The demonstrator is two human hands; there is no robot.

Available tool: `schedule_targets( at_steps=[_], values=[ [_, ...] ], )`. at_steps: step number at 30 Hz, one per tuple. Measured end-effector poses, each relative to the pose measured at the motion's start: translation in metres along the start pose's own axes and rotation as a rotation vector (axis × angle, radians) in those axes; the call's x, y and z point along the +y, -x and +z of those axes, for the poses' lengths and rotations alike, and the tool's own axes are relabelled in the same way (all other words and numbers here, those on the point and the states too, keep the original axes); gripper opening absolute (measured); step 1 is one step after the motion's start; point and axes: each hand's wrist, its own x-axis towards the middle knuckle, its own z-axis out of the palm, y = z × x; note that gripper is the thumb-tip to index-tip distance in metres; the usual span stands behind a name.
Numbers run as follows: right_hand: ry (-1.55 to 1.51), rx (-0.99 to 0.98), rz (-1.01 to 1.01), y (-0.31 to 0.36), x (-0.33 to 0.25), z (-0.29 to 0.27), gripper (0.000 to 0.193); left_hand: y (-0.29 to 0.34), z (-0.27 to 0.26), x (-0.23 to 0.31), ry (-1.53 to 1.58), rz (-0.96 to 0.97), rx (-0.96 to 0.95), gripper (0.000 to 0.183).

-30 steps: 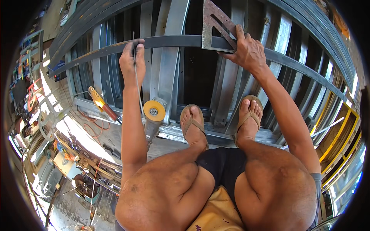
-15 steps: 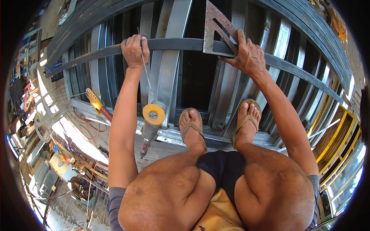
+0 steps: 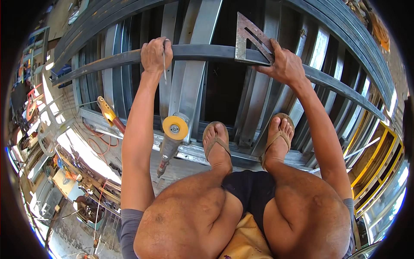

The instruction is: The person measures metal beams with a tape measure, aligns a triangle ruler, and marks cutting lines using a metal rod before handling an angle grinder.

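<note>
A long dark metal tube (image 3: pixel 200 52) runs crosswise over the metal frame, in front of my feet. My left hand (image 3: pixel 155 56) is closed at the tube's left part, with a thin metal rod (image 3: pixel 164 71) held at its thumb, pointing back toward me. In my right hand (image 3: pixel 286 64) is a worn, rust-spotted triangular speed square (image 3: pixel 242 41). Its near edge lies across the tube, while my fingers and thumb grip its right corner. The fingertips of my left hand are partly hidden.
An angle grinder (image 3: pixel 172 134) with a yellow disc rests before my left foot. Left of it sits a yellow-handled tool (image 3: pixel 108 113). Steel bars (image 3: pixel 129 13) are stacked beyond the tube. Both sandalled feet stand on the frame's slats (image 3: pixel 248 112), with dark gaps between them.
Both hands have shifted slightly right, and the speed square has moved right with my right hand. The thin rod has changed its slant and now shows shorter below my left hand.
</note>
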Motion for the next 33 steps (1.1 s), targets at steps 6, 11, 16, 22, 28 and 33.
schedule_targets(
  at_steps=[6, 11, 16, 22, 28, 33],
  values=[
    [-0.031, -0.216, 0.021, -0.013, 0.011, -0.004, 0.103, -0.003, -0.014, -0.001, 0.027, -0.106, -0.306, 0.037],
    [-0.071, -0.424, 0.038, -0.024, 0.010, -0.011, 0.105, 0.000, -0.013, -0.004, -0.006, -0.109, -0.299, 0.038],
    [-0.168, -0.572, 0.072, -0.041, 0.021, -0.007, 0.108, -0.005, -0.009, -0.007, -0.017, -0.094, -0.299, 0.038],
    [-0.171, -0.638, 0.213, -0.056, 0.026, -0.005, 0.119, -0.016, -0.006, -0.003, -0.003, -0.091, -0.289, 0.038],
    [-0.171, -0.667, 0.247, -0.057, 0.033, -0.004, 0.126, -0.021, -0.007, 0.002, 0.020, -0.106, -0.386, 0.038],
    [-0.253, -0.478, 0.099, -0.038, 0.033, -0.019, 0.108, -0.014, -0.012, 0.005, 0.190, -0.091, -0.234, 0.031]
  ],
)
